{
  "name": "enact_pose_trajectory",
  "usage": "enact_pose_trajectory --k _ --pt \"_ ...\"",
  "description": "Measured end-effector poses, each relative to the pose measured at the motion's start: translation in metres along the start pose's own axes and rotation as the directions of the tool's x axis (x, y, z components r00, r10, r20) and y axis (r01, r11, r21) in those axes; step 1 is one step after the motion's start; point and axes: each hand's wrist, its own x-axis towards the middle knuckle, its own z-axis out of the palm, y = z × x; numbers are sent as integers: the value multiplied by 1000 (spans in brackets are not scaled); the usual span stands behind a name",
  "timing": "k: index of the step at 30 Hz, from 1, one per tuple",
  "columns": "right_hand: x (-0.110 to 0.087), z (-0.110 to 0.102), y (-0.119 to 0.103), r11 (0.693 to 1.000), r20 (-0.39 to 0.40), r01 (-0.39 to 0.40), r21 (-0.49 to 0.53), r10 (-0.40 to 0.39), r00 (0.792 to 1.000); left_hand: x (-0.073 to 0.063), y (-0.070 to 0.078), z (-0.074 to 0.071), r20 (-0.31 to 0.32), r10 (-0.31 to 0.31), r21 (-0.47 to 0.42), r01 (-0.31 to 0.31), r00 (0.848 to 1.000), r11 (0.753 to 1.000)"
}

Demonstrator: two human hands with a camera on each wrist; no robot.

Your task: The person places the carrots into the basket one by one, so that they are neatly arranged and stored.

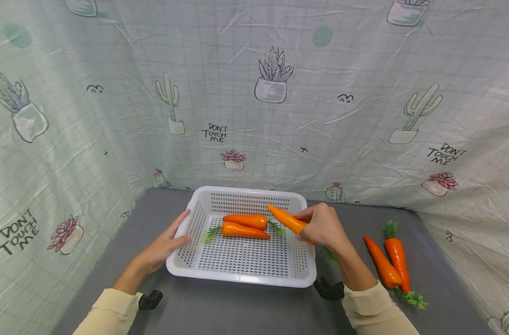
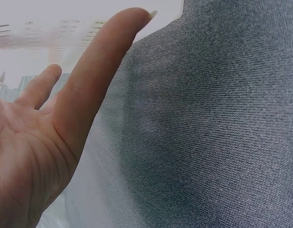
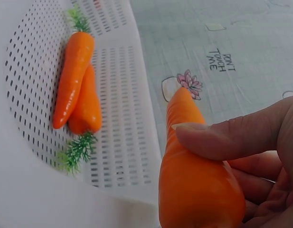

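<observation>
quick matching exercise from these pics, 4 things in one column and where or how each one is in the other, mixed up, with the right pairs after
Column one
1. left hand
2. right hand
3. white rectangular perforated plastic basket
4. pale cloth backdrop

Column two
A. contains two tapered orange carrots
B. printed with potted plants and "DON'T TOUCH ME"
C. grips a single tapered orange carrot
D. at the basket's left side, thumb over the rim

Right pairs: 1-D, 2-C, 3-A, 4-B

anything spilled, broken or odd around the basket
Nothing looks spilled or damaged. At most slightly untidy: the two carrots in the white basket point opposite ways, as do the two loose carrots on the grey table.
</observation>
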Motion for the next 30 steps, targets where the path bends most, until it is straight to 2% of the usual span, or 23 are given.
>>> enact_pose_trajectory --k 11,30 --pt "5 5 -8 999 29 48 -6 -48 998 0 -1 0 4 7 -5 -7 1000 1000" --pt "18 27 -24 995 102 83 55 -88 991 2 -2 0 -3 13 13 -13 1000 1000"
